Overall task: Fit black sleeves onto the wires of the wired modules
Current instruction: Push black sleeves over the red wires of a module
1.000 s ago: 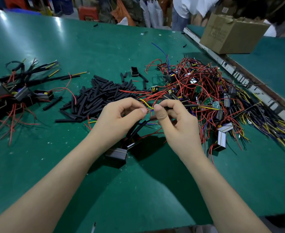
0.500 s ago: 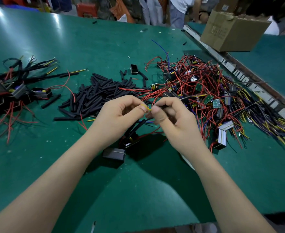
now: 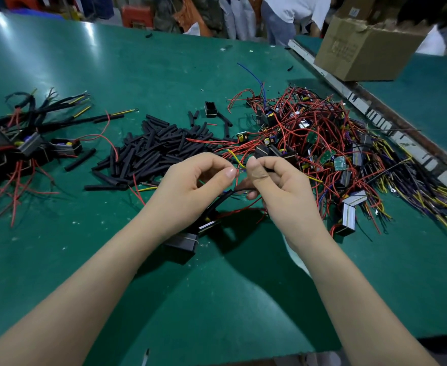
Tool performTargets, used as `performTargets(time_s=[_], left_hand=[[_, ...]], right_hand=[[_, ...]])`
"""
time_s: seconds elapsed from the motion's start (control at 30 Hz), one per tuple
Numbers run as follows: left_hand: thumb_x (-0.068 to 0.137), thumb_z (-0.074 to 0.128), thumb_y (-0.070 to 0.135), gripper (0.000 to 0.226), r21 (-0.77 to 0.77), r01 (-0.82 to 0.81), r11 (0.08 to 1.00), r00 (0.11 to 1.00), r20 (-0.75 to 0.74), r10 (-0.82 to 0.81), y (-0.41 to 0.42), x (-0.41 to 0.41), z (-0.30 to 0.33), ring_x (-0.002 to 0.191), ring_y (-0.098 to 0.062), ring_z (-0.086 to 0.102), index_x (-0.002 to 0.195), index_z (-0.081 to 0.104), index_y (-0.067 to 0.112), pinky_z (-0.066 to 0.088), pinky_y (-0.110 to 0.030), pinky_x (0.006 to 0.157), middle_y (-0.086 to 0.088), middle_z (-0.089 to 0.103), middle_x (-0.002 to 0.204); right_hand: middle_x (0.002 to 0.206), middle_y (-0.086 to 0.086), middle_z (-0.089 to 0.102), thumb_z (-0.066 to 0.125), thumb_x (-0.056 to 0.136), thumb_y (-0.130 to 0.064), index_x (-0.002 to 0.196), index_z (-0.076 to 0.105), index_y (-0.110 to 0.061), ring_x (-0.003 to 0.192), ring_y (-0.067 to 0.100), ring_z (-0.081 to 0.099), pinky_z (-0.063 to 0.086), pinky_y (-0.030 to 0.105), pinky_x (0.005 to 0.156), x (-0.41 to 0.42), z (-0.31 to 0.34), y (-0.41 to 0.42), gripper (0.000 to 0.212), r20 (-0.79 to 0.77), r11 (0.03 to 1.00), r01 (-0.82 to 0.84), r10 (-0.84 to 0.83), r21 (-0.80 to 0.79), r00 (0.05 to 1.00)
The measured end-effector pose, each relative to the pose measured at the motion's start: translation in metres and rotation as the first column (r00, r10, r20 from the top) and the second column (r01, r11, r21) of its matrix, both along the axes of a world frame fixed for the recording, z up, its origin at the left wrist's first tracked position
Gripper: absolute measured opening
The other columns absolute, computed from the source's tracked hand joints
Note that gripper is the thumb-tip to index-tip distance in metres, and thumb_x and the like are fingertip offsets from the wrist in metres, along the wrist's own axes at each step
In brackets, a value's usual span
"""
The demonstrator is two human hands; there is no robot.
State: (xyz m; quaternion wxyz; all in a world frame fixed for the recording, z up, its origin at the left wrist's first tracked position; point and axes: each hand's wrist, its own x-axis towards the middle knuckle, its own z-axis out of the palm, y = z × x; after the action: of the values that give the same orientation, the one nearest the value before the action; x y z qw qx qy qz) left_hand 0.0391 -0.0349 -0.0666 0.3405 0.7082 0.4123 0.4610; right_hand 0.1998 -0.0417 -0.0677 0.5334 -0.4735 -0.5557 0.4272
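Left hand: left hand (image 3: 190,186) raised just above the green table (image 3: 137,64), forearm coming in from the lower left. Fingers curled, thumb and forefinger tips pinched at the right edge of the hand on a thin yellow wire (image 3: 235,158).
Right hand: right hand (image 3: 277,183) facing the left one, thumb tips almost meeting. Fingers curled, thumb pressed down on a black sleeve (image 3: 268,169) that shows only as a short dark stub behind the thumb.
Yellow wire: rises from between the two thumbs and curves up and to the left. Its lower end is hidden by the fingers; whether it has entered the sleeve cannot be told.
Sleeve axis: roughly left to right, the near end pointing at the left thumb.
Module in work: dark box-shaped module (image 3: 184,240) lies on the table below the left wrist, sleeved black leads running up and right from it towards the hands.
Sleeve stock: pile of loose black sleeves (image 3: 151,151) on the table, beyond the left hand.
Unfinished lot: tangle of wired modules (image 3: 322,143) with red and yellow wires, right of the hands.
Finished lot: sleeved modules (image 3: 24,138) at the left edge, well apart from the hands.
Background: cardboard box (image 3: 362,48) at the far right.
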Motion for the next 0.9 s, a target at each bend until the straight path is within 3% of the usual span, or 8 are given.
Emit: performTargets(time_s=[0.23,0.43,0.57,0.73,0.83,0.9], left_hand=[[0.093,0.058,0.026,0.011,0.052,-0.055,0.997,0.997,-0.042,0.057,-0.0004,0.0011,-0.0024,0.066,0.005,0.052,0.085,0.059,0.034,0.038,-0.009,0.064,0.014,0.059,0.074],[0.09,0.053,0.033,0.007,0.03,-0.079,0.996,0.996,-0.044,0.081,-0.0002,0.0021,-0.0019,0.075,-0.007,0.058,0.085,0.058,0.034,0.051,-0.036,0.077,0.007,0.064,0.083],[0.094,0.056,0.025,0.011,0.003,-0.068,0.998,0.997,-0.036,0.068,0.0001,0.0017,-0.0013,0.077,-0.009,0.059,0.086,0.061,0.032,0.051,-0.036,0.078,0.006,0.066,0.082],[0.092,0.058,0.021,0.012,-0.035,-0.06,0.998,0.998,0.016,0.061,-0.0006,0.0032,0.0011,0.078,-0.01,0.063,0.088,0.064,0.031,0.051,-0.025,0.075,0.008,0.068,0.082],[0.09,0.062,0.018,0.01,-0.07,-0.033,0.997,0.994,0.098,0.04,-0.0016,0.0042,0.0031,0.076,-0.015,0.063,0.086,0.065,0.026,0.052,-0.034,0.075,0.006,0.067,0.08],[0.087,0.065,0.019,0.007,-0.063,-0.02,0.998,0.99,0.137,0.028,-0.0026,0.0044,0.004,0.073,-0.011,0.059,0.083,0.065,0.026,0.052,-0.032,0.072,0.008,0.065,0.078]], right_hand=[[0.064,-0.003,0.069,0.058,0.093,-0.034,0.088,0.062,-0.02,0.059,0.004,0.065,0.042,0.009,0.053,-0.0009,0.0035,-0.0027,0.016,-0.029,0.998,-0.027,0.026,-0.054,0.999],[0.062,-0.004,0.066,0.056,0.093,-0.035,0.088,0.061,-0.017,0.057,0.005,0.065,0.043,0.009,0.052,-0.0008,0.0046,-0.0033,0.019,-0.044,0.996,-0.046,0.043,-0.07,0.998],[0.062,-0.004,0.066,0.057,0.089,-0.039,0.087,0.061,-0.019,0.059,0.007,0.066,0.044,0.011,0.055,-0.0003,0.0034,-0.0025,0.021,-0.055,0.997,-0.06,0.056,-0.057,0.997],[0.062,-0.004,0.067,0.057,0.084,-0.045,0.086,0.061,-0.02,0.058,0.005,0.065,0.044,0.01,0.054,0.0002,0.0028,-0.0019,0.025,-0.044,0.997,-0.07,0.068,-0.039,0.997],[0.062,-0.002,0.068,0.056,0.083,-0.047,0.087,0.061,-0.02,0.055,0.002,0.063,0.041,0.008,0.052,0.0007,0.0027,-0.0021,0.027,-0.029,0.997,-0.072,0.071,-0.026,0.997],[0.062,-0.002,0.068,0.056,0.082,-0.048,0.087,0.061,-0.021,0.055,0.002,0.062,0.041,0.008,0.052,0.0005,0.002,-0.0019,0.028,-0.016,0.997,-0.075,0.075,-0.025,0.997]])
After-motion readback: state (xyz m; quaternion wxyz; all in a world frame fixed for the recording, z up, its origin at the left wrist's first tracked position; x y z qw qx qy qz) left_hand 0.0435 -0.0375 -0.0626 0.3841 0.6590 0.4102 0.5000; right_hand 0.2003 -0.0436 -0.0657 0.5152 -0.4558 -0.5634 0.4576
